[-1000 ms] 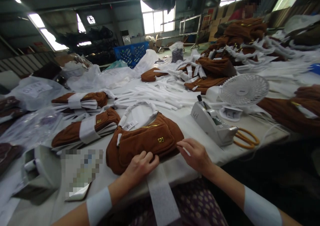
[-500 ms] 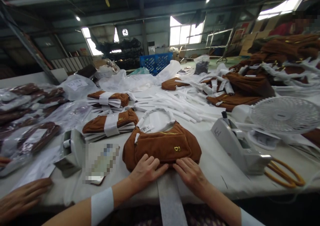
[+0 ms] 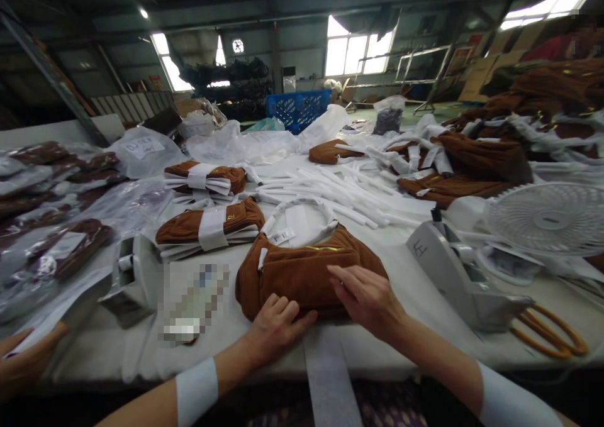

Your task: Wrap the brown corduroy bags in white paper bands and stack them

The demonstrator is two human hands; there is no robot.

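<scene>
A brown fabric shoulder bag (image 3: 292, 276) lies in front of me, its white-wrapped strap curving away at the top. A white barcode tag (image 3: 282, 237) hangs by the strap. My left hand (image 3: 278, 326) rests at the bag's lower edge, fingers curled onto it and thumb stretched to the right. Over the right part of the bag's front is my right hand (image 3: 370, 298), fingers loosely bent and apart from the thumb, hiding the gold emblem. No object shows in it. A whitish strip (image 3: 333, 377) runs from below the bag over the table's front edge.
Banded brown bags (image 3: 212, 226) lie left of mine. Tape dispensers (image 3: 132, 282) (image 3: 465, 282) flank the work, with a phone (image 3: 193, 304), yellow-handled scissors (image 3: 550, 332) and a fan (image 3: 550, 219). Another person's hand (image 3: 35, 358) holds a white sheet at far left.
My right hand has lifted from the bag's lower edge and moved up over the emblem. My left hand stays put. The other person's hand now holds a sheet.
</scene>
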